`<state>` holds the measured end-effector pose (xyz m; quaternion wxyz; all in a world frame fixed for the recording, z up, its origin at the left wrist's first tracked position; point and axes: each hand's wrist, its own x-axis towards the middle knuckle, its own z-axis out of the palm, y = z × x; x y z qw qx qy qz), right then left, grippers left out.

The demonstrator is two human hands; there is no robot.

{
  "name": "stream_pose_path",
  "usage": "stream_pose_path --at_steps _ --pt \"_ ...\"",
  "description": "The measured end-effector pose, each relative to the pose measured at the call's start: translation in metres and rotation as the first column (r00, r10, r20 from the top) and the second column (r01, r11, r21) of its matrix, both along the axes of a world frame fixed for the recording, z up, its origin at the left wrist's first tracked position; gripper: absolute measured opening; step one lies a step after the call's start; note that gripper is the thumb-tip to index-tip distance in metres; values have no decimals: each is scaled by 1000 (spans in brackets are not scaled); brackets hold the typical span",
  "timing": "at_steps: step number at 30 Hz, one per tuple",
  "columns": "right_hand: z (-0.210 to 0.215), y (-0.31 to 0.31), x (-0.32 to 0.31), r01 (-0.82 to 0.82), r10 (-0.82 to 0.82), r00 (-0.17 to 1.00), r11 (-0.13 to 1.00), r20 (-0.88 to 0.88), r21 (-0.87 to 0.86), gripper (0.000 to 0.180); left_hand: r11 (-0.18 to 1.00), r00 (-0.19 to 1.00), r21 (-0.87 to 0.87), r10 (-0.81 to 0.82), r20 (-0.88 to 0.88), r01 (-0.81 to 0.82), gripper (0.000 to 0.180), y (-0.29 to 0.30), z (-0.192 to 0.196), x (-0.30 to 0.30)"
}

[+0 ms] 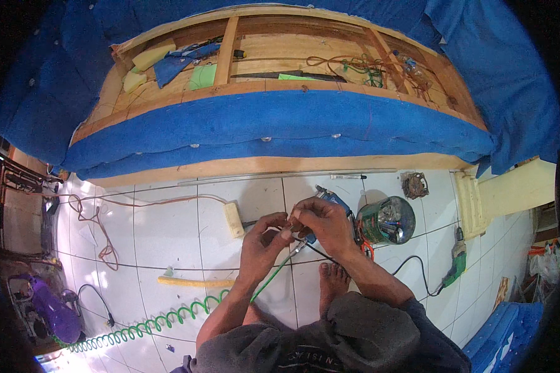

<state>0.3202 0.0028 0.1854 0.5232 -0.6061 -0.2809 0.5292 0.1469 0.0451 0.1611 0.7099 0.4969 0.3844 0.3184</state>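
Observation:
My left hand [262,246] and my right hand [325,227] meet in front of me, thumbs and fingertips pinched together. Something small sits between them, too small and too covered by the fingers to name. Beyond and partly under my right hand lies a blue power tool [333,198] on the tiles, much of it hidden. A metal hose fitting [299,247] and a green coiled air hose [186,312] run from beneath my hands to the lower left. Beside my right hand stands a round tub [368,225] of small tools and parts.
Ahead stands a blue upholstered sofa frame [280,124] with an open wooden bay holding cables and foam scraps. A cream power strip [233,220] lies left of my hands. A green drill [457,261] is at right, a yellow foam strip [196,282] at left, on white tiles.

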Motion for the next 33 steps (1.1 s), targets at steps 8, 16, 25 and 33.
stream_pose_path --at_steps 8,16,25,33 --pt "-18 -4 -10 -90 51 955 988 291 123 13 992 983 -11 126 130 -125 18 2 -7 7" --pt "-1 -6 65 491 -243 609 863 -755 118 10 889 761 -378 429 487 -259 22 43 -73 -69" --pt "6 -132 254 598 -555 186 718 810 355 16 730 191 637 681 -707 -248 19 59 -203 -326" --pt "-96 -133 228 299 325 206 877 923 -376 22 688 -183 725 709 -681 -33 35 96 -192 -378"
